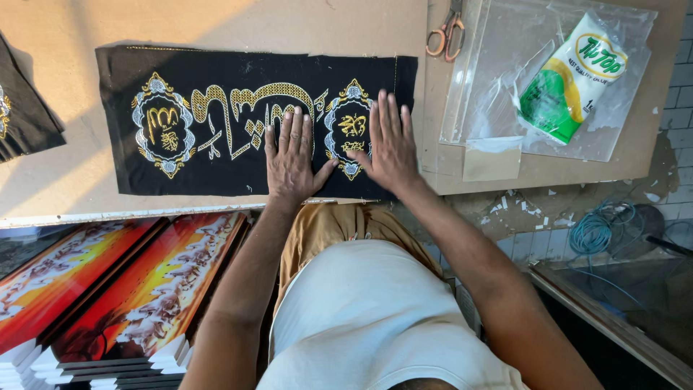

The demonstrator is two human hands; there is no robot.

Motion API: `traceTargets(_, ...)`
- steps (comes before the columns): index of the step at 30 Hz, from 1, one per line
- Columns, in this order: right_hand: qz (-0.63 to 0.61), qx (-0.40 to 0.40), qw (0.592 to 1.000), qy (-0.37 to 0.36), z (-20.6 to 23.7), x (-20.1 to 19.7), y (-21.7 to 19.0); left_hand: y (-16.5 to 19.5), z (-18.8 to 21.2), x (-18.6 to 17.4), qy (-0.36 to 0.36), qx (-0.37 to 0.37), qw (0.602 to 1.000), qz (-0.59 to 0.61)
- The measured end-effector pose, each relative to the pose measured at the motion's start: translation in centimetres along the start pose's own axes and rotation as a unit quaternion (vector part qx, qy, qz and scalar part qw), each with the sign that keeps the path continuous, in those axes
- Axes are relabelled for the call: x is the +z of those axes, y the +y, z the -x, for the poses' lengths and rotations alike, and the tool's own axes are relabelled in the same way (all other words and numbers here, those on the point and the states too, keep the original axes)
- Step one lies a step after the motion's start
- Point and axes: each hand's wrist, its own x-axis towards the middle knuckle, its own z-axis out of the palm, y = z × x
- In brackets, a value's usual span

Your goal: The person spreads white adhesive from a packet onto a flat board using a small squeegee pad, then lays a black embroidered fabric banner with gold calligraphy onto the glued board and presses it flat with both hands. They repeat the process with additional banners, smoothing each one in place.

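Note:
A long black cloth [216, 173] with gold and silver embroidery lies flat on a light board table [58, 43]. My left hand [290, 159] presses palm down on the cloth near its lower edge, fingers spread. Beside it, my right hand [390, 144] also lies flat on the cloth, next to an oval embroidered medallion [351, 126]. A second medallion [164, 124] sits toward the cloth's left end. Neither hand holds anything.
Scissors with orange handles [445, 32] lie at the top. A clear plastic bag [505, 79] with a green, white and yellow pouch [570, 79] rests on a board at the right. Stacked framed orange pictures [130, 289] stand below left. Another black cloth [22, 108] lies far left; coiled wire [599, 227] lower right.

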Motion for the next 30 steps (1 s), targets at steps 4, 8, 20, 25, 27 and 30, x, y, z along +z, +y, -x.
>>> traceTargets(4, 0.062, -0.013, 0.997, -0.051, 7.9, 1.0, -1.6, 0.4, -0.1, 0.3, 0.010, 0.002, 1.000, -0.009)
traceTargets(8, 0.043, -0.033, 0.998, -0.026, 10.6, 1.6, -1.4, 0.4, 0.2, 0.3, 0.003, -0.001, 1.000, -0.017)
traceTargets(20, 0.072, -0.226, 0.971, 0.028, 9.7, -0.6, -2.4, -3.4, 10.3, 0.7, 0.040, -0.080, 0.996, 0.010)
traceTargets(25, 0.012, -0.272, 0.958, 0.087, 11.2, -2.6, -2.5, -1.4, 16.0, 0.9, 0.088, -0.128, 0.987, 0.040)
traceTargets(27, -0.050, -0.284, 0.953, 0.093, 11.0, -3.9, -2.6, -0.3, 17.6, 0.4, 0.185, -0.229, 0.956, 0.004)
traceTargets(30, -0.025, -0.277, 0.959, 0.059, 10.2, -6.2, -2.6, 0.6, 18.7, -1.0, 0.284, -0.496, 0.738, 0.358)
